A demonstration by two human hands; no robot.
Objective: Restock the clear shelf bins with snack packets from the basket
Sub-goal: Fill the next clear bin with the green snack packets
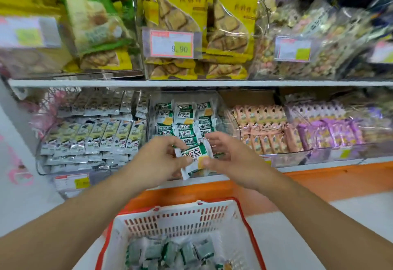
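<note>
The one number you can read outright is "9.90", printed across the yellow patch of the red-bordered price tag (pixel 171 43) clipped to the front of the upper-shelf bin of yellow packs (pixel 180 3). Those packs carry a column of dark Chinese characters, too blurred for you to read. The green-and-white packet (pixel 196 157) that both your hands hold shows large blocky white characters on its green band; the same mark repeats on the packets in the clear bin (pixel 187 118) just beyond it. The other price tags, on the left (pixel 72 181) and on the right (pixel 293 48), show only yellow patches and smeared print.
</note>
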